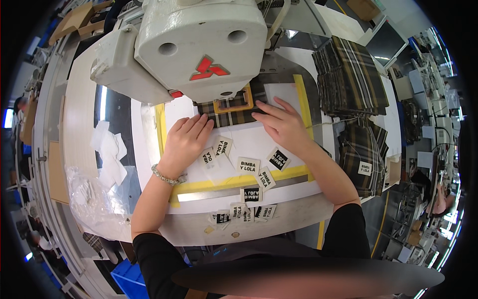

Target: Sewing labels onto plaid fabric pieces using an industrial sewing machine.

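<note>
Under the head of a large white sewing machine point(199, 45) lies a dark plaid fabric piece point(234, 118) with a yellow-brown rectangular clamp frame point(250, 101) on it. My left hand point(184, 142) rests flat, fingertips on the fabric's near left edge. On the other side my right hand point(285, 127) is spread, with its fingertips at the fabric's right edge beside the frame. Neither hand grasps anything. Close to my wrists several small square labels, such as a white label point(248, 165) and a black label point(278, 159), lie scattered on the white work surface point(199, 174).
Yellow tape point(239, 182) borders the work surface. To the right stands a tall stack of plaid fabric pieces point(348, 74); more plaid pieces point(356, 149) lie nearer, one bearing a white label. White paper scraps point(109, 154) and clear plastic point(89, 194) lie at the left.
</note>
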Motion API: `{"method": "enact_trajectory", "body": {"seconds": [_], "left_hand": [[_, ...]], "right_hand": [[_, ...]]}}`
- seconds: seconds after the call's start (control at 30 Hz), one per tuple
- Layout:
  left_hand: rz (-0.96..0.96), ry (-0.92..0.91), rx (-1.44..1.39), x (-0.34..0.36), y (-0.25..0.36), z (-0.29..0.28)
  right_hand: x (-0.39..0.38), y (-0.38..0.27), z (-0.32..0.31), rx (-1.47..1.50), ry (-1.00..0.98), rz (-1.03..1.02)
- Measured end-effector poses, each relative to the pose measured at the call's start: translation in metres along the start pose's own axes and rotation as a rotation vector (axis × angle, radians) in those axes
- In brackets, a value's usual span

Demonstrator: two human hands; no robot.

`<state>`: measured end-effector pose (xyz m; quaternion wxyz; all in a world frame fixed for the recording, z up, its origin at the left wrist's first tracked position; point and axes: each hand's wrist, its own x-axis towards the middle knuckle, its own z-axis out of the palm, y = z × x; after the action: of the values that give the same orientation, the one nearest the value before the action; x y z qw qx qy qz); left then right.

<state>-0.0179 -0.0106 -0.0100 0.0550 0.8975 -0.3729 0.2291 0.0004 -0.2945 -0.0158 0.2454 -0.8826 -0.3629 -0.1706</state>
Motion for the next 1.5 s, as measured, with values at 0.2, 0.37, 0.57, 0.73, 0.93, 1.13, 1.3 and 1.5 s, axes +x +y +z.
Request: {"method": "enact_trajectory", "body": {"seconds": [0.2,0.37,0.57,0.73,0.93,1.13,1.3,1.5], "left_hand": [[0.009,0.015,-0.005,0.000,0.002,-0.002],[-0.033,0.031,-0.017,0.000,0.003,-0.005],[-0.012,0.067,-0.037,0.000,0.001,-0.011],[0.025,0.084,-0.060,0.000,0.005,-0.010],[0.035,0.077,-0.080,0.000,0.005,-0.008],[0.041,0.070,-0.074,0.001,0.006,-0.009],[0.048,0.075,-0.069,0.002,0.005,-0.008],[0.031,0.059,-0.121,0.000,0.006,-0.006]], "right_hand": [[0.000,-0.003,-0.001,0.011,0.013,0.007],[0.000,-0.003,-0.003,-0.010,-0.013,0.004],[0.001,-0.005,-0.005,0.000,0.014,0.005],[0.001,-0.005,-0.004,-0.004,0.010,0.007],[0.000,-0.004,-0.003,-0.012,0.014,-0.013],[0.000,-0.003,-0.002,0.018,-0.009,-0.006],[-0.003,-0.001,0.002,0.060,-0.023,0.024],[0.001,-0.008,-0.001,0.089,-0.005,0.028]]}}
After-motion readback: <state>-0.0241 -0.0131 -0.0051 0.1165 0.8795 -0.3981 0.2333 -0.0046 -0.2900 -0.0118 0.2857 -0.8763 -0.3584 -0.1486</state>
